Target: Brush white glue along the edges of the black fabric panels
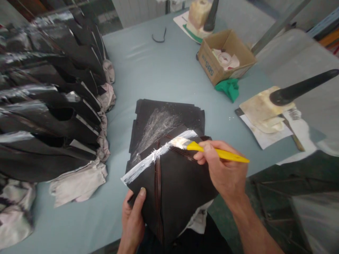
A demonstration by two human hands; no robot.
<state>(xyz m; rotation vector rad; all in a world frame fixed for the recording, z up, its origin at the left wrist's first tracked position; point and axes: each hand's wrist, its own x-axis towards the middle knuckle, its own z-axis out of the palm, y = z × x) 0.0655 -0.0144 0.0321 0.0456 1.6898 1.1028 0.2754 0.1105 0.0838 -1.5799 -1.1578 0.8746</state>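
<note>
A dark leather piece (182, 183) with brown stitched strips is tilted over the table's near edge. My left hand (135, 215) grips its lower left side, thumb on top. Wet white paste (143, 167) runs in a band along its upper edge. My right hand (225, 167) is closed around a yellow-handled brush (219, 153), whose pasty bristles touch that band right of its middle. Underneath, a flat black board (169, 116) with pale smears lies on the table. Light cloth (198, 218) hangs from the underside of the leather piece.
Stacked dark leather pieces (53, 120) with light linings fill the left of the grey-green table (132, 63). At the right are a cardboard box (212, 67), a green cloth (229, 89) and a paste-covered container (262, 109) with a black handle. A similar container (198, 16) stands farther back.
</note>
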